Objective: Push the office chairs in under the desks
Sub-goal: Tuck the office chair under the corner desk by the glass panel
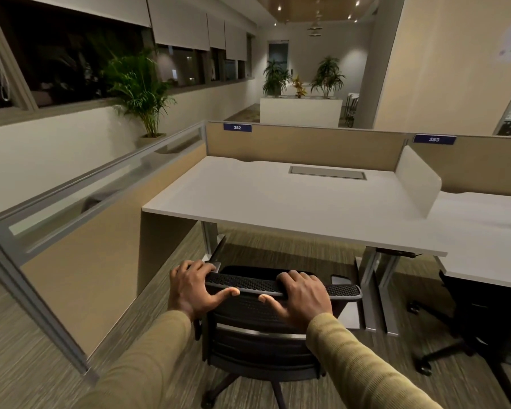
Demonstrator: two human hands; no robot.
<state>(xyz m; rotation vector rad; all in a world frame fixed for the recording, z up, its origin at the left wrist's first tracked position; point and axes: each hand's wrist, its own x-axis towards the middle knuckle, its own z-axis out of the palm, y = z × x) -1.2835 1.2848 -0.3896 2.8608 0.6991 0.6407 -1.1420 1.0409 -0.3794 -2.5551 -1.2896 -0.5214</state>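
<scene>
Hands clasped the top rail of the chair (257,343): the left hand (189,286) at its left corner, the right hand (301,296) nearer the middle, fingers (295,276) curled over the far side and thumbs laid along the near face. The chair stood on the carpet (42,364) just short of the bench (278,199) marked 382, its back toward the person and its seat not yet under the top.

By my reading the push on this chair was in hand and unfinished. The next move called for a straight, even shove from both arms, so the casters rolled true between the bench legs. Whether the armrests would clear the underside I could not tell. A second chair (484,320) sat to the right, partly under the next bench (490,231), probably due afterwards.

The bench top was white, with a cable hatch (327,173) set in it and a tan screen (307,143) behind. A glass-topped partition (86,196) ran along the left, with a plant (142,87), dark windows (71,63) and half-drawn blinds (177,25) beyond.
</scene>
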